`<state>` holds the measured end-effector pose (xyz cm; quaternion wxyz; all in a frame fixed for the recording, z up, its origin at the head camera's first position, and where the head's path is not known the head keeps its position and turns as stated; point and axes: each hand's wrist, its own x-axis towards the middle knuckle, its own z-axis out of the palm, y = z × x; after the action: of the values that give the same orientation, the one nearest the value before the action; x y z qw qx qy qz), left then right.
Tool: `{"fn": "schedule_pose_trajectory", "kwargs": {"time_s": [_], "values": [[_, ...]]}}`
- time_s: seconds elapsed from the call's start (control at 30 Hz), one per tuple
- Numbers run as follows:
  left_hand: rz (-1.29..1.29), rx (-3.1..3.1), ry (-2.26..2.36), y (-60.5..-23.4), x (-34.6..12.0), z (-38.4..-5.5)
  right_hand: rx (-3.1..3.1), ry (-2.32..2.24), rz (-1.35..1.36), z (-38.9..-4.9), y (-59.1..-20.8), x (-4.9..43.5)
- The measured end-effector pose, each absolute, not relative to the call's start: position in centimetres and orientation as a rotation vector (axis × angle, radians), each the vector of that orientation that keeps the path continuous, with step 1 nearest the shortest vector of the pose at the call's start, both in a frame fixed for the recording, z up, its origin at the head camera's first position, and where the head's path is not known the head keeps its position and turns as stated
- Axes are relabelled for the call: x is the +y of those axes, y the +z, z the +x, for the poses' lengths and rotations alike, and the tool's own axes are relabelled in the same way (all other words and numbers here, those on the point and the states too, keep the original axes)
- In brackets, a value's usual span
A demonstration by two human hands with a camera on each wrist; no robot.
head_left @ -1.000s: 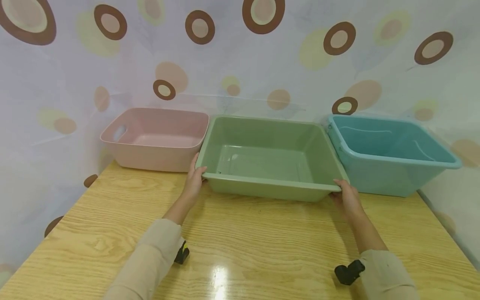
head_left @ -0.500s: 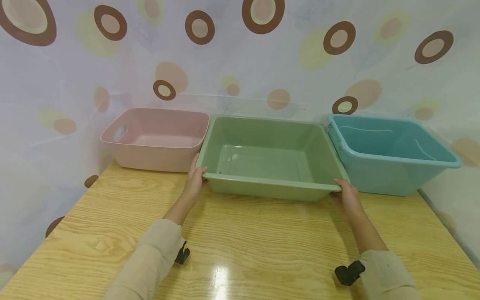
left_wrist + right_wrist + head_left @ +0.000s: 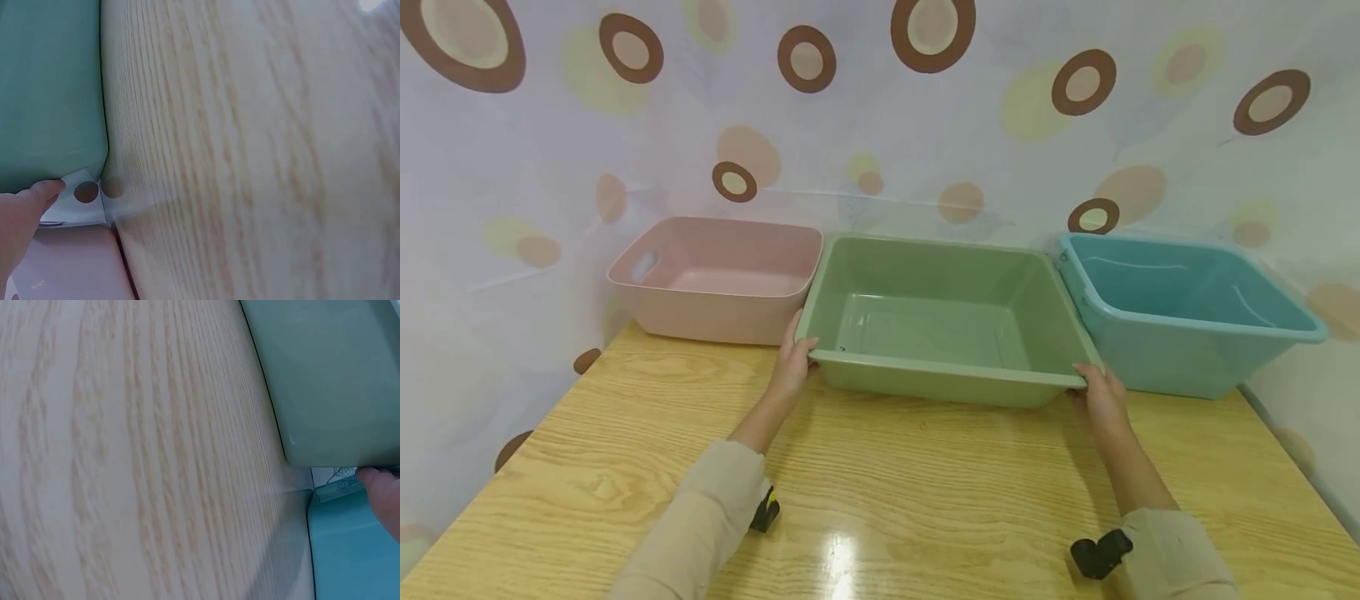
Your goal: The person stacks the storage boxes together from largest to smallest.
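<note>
A green plastic basin (image 3: 925, 379) stands on the table in the middle of the head view, with nothing in it. My left hand (image 3: 791, 367) grips its near left corner, thumb over the rim and fingers beneath. At the near right corner my right hand (image 3: 1102, 400) holds the rim the same way. In the left wrist view, fingertips (image 3: 47, 187) touch the basin's side by the gap to the pink basin. Fingertips (image 3: 369, 476) in the right wrist view reach under the basin's edge, close beside the blue tub.
A pink basin (image 3: 715, 317) with a handle hole stands left of the green one, close against it. To the right is a blue tub (image 3: 1187, 358). Behind them hangs a patterned cloth (image 3: 880, 117). Wood-grain table (image 3: 910, 492) extends in front.
Both hands keep their grip on the green basin, which stays in place between its neighbours. The whole head view has shifted slightly.
</note>
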<state>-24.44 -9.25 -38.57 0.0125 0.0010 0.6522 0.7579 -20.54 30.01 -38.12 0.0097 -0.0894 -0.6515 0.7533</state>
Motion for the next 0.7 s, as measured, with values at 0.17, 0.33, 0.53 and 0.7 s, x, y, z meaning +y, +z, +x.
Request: {"fn": "schedule_pose_trajectory", "kwargs": {"time_s": [0.17, 0.33, 0.53, 0.7], "values": [[0.006, 2.039, 2.367, -38.5, -9.2, -24.3, -1.986, 2.356, -0.318, -20.1, -37.3, 29.4], [-0.008, 2.036, 2.365, -38.3, -9.2, -24.2, -1.946, 2.388, -0.325, -20.3, -37.0, 29.4], [-0.009, 2.045, 2.351, -38.4, -9.3, -24.0, -2.074, 2.279, -0.319, -20.2, -36.8, 29.6], [0.004, 2.031, 2.368, -38.5, -9.3, -23.9, -2.143, 2.232, -0.258, -20.2, -36.7, 29.9]]}}
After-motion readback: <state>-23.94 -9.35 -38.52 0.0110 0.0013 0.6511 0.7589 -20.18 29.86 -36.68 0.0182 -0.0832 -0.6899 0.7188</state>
